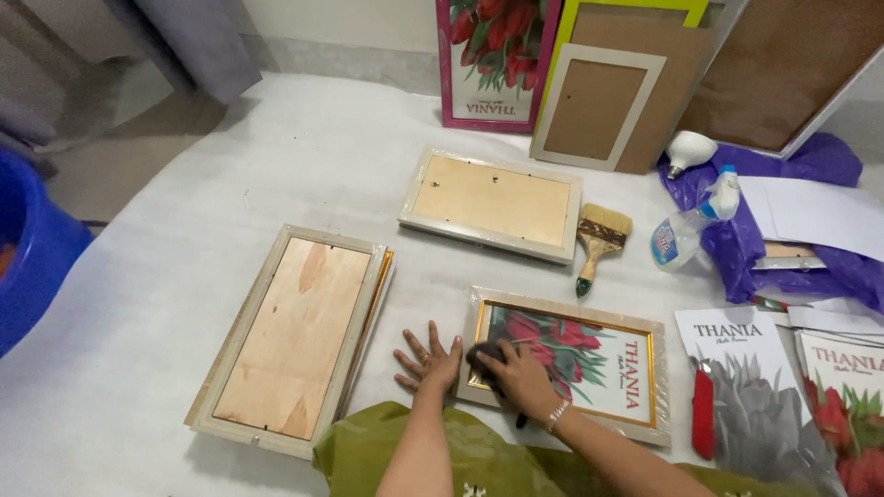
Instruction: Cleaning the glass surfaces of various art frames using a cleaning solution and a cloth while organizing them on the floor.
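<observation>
Here, left hand (425, 361) flat, open on white sheet, touching cream gold-trimmed picture frame with red flower print (569, 366); right hand (516, 373) gripping dark cloth (485, 354) on frame's left end. Likely stiff, light, glass fragile; best held by edges.

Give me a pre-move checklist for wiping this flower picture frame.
1. Dark cloth in right hand: ok.
2. Left hand flat on the white sheet at the frame's left edge: ok.
3. Flower picture frame lying face up: ok.
4. Plastic wrap still on the frame's border: cannot tell whether it covers the glass.
5. Spray bottle and paintbrush lying apart from the frame: ok.
</observation>
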